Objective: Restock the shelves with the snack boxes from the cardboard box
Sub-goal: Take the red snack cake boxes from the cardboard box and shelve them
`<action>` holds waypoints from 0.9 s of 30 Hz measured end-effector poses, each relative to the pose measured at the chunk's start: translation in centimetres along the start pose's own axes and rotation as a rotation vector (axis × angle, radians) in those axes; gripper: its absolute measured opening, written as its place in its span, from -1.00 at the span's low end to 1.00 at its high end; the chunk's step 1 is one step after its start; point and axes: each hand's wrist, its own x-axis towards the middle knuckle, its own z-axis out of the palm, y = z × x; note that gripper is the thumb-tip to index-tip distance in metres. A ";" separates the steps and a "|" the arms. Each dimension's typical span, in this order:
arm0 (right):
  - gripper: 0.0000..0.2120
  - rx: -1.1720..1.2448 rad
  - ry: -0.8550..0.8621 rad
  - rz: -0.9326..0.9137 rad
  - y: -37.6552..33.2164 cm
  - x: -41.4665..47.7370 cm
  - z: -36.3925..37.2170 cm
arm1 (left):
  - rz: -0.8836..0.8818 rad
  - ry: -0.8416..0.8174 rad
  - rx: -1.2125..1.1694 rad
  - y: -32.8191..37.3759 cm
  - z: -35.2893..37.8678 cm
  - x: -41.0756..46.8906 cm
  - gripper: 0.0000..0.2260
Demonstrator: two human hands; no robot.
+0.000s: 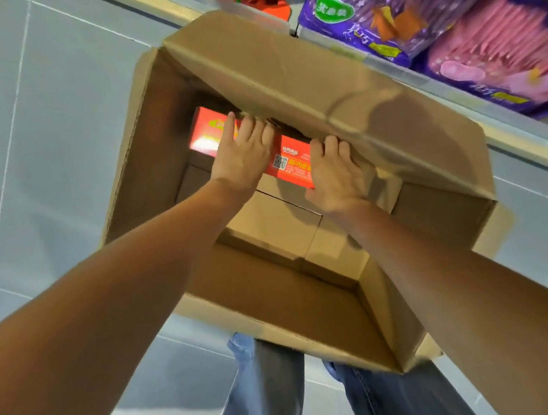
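Both hands are in the cardboard box [130, 176], frame centre. Left hand [245, 152] and right hand [333, 169] curl over the far edge of the red snack box [290, 165] (flap [301, 76] overhangs it). Best lifted level, clear of the flap, toward the shelf [533, 136] upper right.

At frame centre, the left hand [245, 152] and right hand [334, 174] hold a red snack box [210, 134] inside the open cardboard box [144, 175], purple packs [379, 11] shelved upper right

Bare forearms — no sleeves — and blue jeans [254, 399].
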 end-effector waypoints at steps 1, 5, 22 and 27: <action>-0.31 0.005 -0.013 -0.036 0.2 -0.6 -0.7 | 0.022 -0.027 -0.047 -0.2 -0.4 -0.6 -0.44; -0.26 0.090 -0.142 -0.143 1.4 -4.2 -3.6 | 0.169 -0.054 -0.167 -1.6 -2.3 -4.4 -0.37; -0.31 0.315 -0.250 -0.051 3.1 -23.9 -28.7 | 0.516 -0.045 -0.275 -7.5 -28.8 -20.6 -0.32; -0.23 0.170 -0.154 -0.080 2.7 -31.7 -39.9 | 0.501 0.116 -0.289 -10.4 -38.9 -27.5 -0.22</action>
